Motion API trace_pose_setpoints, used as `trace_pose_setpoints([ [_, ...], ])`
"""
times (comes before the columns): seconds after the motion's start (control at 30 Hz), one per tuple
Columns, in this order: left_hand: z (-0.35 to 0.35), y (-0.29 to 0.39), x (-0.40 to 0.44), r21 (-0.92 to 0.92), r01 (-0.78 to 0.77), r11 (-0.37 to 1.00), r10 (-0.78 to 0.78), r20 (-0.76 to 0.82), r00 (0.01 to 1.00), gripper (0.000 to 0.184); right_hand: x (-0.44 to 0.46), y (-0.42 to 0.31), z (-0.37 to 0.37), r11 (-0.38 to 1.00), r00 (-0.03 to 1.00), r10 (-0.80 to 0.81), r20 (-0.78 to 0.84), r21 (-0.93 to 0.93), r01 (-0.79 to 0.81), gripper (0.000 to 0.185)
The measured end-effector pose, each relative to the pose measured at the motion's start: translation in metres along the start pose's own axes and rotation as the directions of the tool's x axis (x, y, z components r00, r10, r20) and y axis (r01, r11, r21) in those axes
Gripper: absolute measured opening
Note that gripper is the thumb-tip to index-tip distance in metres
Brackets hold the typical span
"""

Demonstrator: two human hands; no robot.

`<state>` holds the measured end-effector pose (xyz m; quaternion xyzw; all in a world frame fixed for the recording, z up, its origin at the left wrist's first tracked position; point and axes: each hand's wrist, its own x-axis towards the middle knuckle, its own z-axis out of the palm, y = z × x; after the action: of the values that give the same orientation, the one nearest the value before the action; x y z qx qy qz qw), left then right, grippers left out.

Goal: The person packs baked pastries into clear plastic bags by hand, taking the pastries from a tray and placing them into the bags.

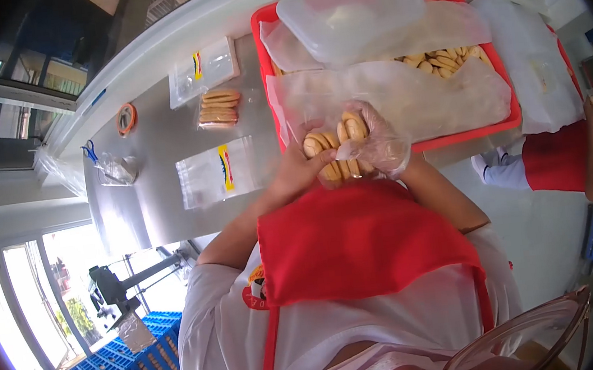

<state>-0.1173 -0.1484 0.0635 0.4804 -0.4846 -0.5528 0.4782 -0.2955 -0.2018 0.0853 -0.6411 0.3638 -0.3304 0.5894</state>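
Note:
My bare left hand (303,168) is closed around a clear plastic bag with ladyfinger biscuits (318,144) in it, held upright just above my apron. My right hand (384,143), in a thin clear plastic glove, is closed on more ladyfingers (354,127) at the bag's right side. The two hands almost meet. Which biscuits are fully inside the bag I cannot tell. Beyond my hands is a red tray (270,108) lined with paper, with loose ladyfingers (446,61) showing between the sheets.
A translucent plastic lid or box (351,17) rests on the tray's paper. On the steel table (156,192) are a filled biscuit packet (218,109), labelled bags (217,171), orange tape (127,119) and blue-handled scissors (90,152). Another person in a red apron (561,161) works at right.

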Motion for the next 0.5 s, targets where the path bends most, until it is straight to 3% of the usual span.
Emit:
trace_pose_setpoints([
  [0.07, 0.002, -0.008, -0.009, -0.127, 0.067, 0.99, -0.071, -0.025, 0.997, 0.041, -0.001, 0.005, -0.001, 0.992, 0.996, -0.005, 0.092, 0.124, -0.007, 0.044],
  [0.17, 0.006, -0.002, -0.016, -0.316, 0.063, 0.947, -0.079, -0.039, 0.996, 0.03, -0.003, 0.004, -0.001, 0.893, 0.981, 0.102, 0.165, 0.419, -0.164, 0.023],
  [0.27, 0.004, 0.008, -0.017, -0.434, 0.116, 0.894, -0.102, 0.056, 0.993, 0.034, 0.0, -0.001, -0.004, 0.919, 0.979, 0.143, 0.145, 0.347, -0.186, 0.014],
  [0.37, 0.008, 0.02, -0.009, -0.313, 0.019, 0.95, 0.002, 0.068, 0.998, 0.04, -0.002, -0.005, -0.004, 0.988, 0.999, 0.013, -0.051, 0.156, -0.005, 0.013],
  [0.4, 0.008, 0.028, -0.009, -0.373, 0.052, 0.926, -0.031, 0.063, 0.998, 0.04, -0.003, -0.007, -0.003, 0.997, 0.995, -0.044, -0.093, 0.066, 0.051, 0.014],
  [0.47, 0.004, 0.048, -0.014, -0.486, 0.104, 0.868, -0.093, 0.047, 0.995, 0.04, -0.007, -0.009, -0.001, 0.967, 0.98, -0.163, -0.115, 0.178, 0.182, 0.015],
  [0.5, -0.005, 0.049, -0.012, -0.445, 0.077, 0.892, -0.095, -0.018, 0.995, 0.04, -0.007, -0.01, 0.0, 0.94, 0.967, -0.222, -0.126, 0.235, 0.247, 0.016],
])
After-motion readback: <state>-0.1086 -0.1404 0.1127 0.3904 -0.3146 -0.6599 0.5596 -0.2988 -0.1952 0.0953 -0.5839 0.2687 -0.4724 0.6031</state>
